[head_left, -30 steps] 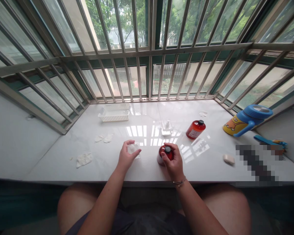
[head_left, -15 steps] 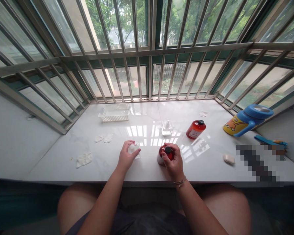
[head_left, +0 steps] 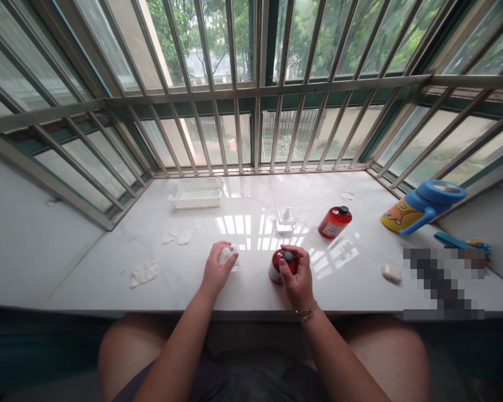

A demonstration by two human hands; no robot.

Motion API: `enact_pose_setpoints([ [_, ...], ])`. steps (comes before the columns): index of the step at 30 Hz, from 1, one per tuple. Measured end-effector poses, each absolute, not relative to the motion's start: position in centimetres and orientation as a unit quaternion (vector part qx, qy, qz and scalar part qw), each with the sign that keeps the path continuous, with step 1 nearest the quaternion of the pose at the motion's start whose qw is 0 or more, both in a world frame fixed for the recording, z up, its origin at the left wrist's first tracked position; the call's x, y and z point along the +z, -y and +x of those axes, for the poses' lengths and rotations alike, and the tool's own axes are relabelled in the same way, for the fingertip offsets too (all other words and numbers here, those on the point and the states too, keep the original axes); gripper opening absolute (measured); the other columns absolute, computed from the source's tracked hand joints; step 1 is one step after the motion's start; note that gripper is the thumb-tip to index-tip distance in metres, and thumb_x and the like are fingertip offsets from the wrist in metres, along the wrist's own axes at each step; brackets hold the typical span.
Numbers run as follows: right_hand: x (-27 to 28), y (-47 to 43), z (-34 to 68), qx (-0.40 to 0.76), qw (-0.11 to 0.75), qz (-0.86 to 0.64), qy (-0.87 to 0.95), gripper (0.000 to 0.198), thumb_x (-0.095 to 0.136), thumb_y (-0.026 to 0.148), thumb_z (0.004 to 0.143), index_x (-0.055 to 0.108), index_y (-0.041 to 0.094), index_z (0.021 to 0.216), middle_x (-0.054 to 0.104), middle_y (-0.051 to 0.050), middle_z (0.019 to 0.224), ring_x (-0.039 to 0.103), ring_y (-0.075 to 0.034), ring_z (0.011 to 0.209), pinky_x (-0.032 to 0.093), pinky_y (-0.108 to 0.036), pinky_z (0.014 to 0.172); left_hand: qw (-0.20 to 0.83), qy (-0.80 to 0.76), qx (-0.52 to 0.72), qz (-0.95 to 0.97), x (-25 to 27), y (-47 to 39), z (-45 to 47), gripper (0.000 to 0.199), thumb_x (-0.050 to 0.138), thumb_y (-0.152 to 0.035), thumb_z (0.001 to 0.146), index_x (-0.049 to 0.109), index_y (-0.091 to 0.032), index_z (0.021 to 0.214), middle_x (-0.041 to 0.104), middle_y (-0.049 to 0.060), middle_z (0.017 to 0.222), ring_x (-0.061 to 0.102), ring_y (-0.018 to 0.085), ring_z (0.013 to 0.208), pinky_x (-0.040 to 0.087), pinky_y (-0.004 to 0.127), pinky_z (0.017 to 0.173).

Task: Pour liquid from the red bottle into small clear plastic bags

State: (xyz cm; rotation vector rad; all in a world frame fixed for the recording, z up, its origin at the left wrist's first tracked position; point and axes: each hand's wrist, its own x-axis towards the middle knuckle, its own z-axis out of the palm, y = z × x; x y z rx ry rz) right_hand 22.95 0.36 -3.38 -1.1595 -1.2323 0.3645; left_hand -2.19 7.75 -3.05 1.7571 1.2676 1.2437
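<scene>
My left hand (head_left: pixel 218 267) is curled around a small clear container (head_left: pixel 236 265) with something white at its top; the fingers cover much of it. A red bottle (head_left: pixel 276 273) with a black cap stands upright on the white counter. My right hand (head_left: pixel 297 273) wraps round its upper part, thumb near the cap. Behind, a small clear pump dispenser (head_left: pixel 285 219) stands by itself. A second red bottle (head_left: pixel 335 222), black-capped and with a pale label, stands farther back to the right.
A white perforated basket (head_left: pixel 197 193) sits at the back left. Crumpled tissues (head_left: pixel 144 274) lie on the left. On the right are a blue and yellow thermos (head_left: pixel 421 206), a pale rounded case (head_left: pixel 391 273) and a blue strap (head_left: pixel 452 240). Metal bars (head_left: pixel 255 139) line the window behind the counter (head_left: pixel 251 296).
My right thumb has shifted slightly toward the bottle's cap. My left thumb has moved a little on the clear container. Both items stay in place.
</scene>
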Motion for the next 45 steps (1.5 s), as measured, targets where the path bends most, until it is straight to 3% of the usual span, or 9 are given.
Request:
enact_pose_setpoints([
  [7,-3.2,-0.4,23.0,0.149,0.645,-0.507,0.552,0.024,0.065,0.039,0.103,0.061,0.029,0.124,0.068,-0.01,0.127,0.067,-0.029,0.118,0.055,-0.052,0.104,0.356,-0.52,0.479,0.611,-3.7,-7.4,-2.1,0.043,0.078,-0.054,0.091,0.055,-0.026,0.115,0.07,0.008,0.129,0.071,0.028,0.117,0.056,0.043,0.102],
  [11,-2.6,-0.5,23.2,0.133,0.636,-0.5,0.573,0.017,0.063,0.036,0.104,0.067,0.028,0.119,0.067,-0.009,0.121,0.066,-0.031,0.118,0.054,-0.054,0.104,0.348,-0.519,0.461,0.629,-3.6,-7.5,-2.2,0.04,0.075,-0.055,0.094,0.061,-0.027,0.119,0.071,0.007,0.126,0.07,0.028,0.119,0.054,0.044,0.107],
  [15,-2.3,-0.5,23.2,0.129,0.631,-0.503,0.576,0.019,0.061,0.037,0.105,0.069,0.028,0.12,0.068,-0.01,0.12,0.066,-0.031,0.117,0.056,-0.055,0.103,0.328,-0.501,0.479,0.642,-3.5,-7.6,-2.1,0.033,0.071,-0.056,0.096,0.064,-0.026,0.108,0.072,0.007,0.124,0.069,0.028,0.121,0.052,0.044,0.112],
  [19,-2.3,-0.5,23.2,0.129,0.629,-0.502,0.579,0.019,0.061,0.037,0.105,0.069,0.028,0.12,0.068,-0.01,0.12,0.066,-0.03,0.116,0.055,-0.053,0.103,0.341,-0.509,0.476,0.631,-3.0,-7.6,-1.9,0.032,0.075,-0.056,0.094,0.067,-0.025,0.099,0.071,0.009,0.134,0.07,0.029,0.125,0.052,0.045,0.113],
  [26,-1.4,-0.7,24.3,0.138,0.608,-0.514,0.589,0.024,0.063,0.038,0.106,0.067,0.029,0.127,0.065,-0.011,0.134,0.062,-0.031,0.128,0.051,-0.056,0.111,0.364,-0.46,0.508,0.63,-0.2,-8.2,-2.5,0.031,0.084,-0.052,0.089,0.077,-0.025,0.101,0.068,0.012,0.146,0.061,0.032,0.143,0.042,0.053,0.126],
  [35,-0.2,-0.5,24.9,0.125,0.597,-0.536,0.584,0.026,0.064,0.042,0.106,0.071,0.028,0.127,0.065,-0.013,0.138,0.062,-0.032,0.131,0.052,-0.058,0.114,0.426,-0.452,0.559,0.55,3.1,-9.2,-4.0,0.038,0.087,-0.054,0.086,0.08,-0.023,0.108,0.062,0.013,0.156,0.067,0.034,0.132,0.059,0.05,0.105],
  [45,0.2,-0.3,25.0,0.139,0.584,-0.548,0.582,0.029,0.067,0.046,0.105,0.074,0.029,0.126,0.066,-0.012,0.135,0.065,-0.032,0.129,0.055,-0.057,0.112,0.453,-0.445,0.519,0.573,2.3,-8.8,-3.7,0.036,0.088,-0.052,0.085,0.082,-0.024,0.108,0.06,0.013,0.158,0.067,0.036,0.134,0.058,0.054,0.11],
])
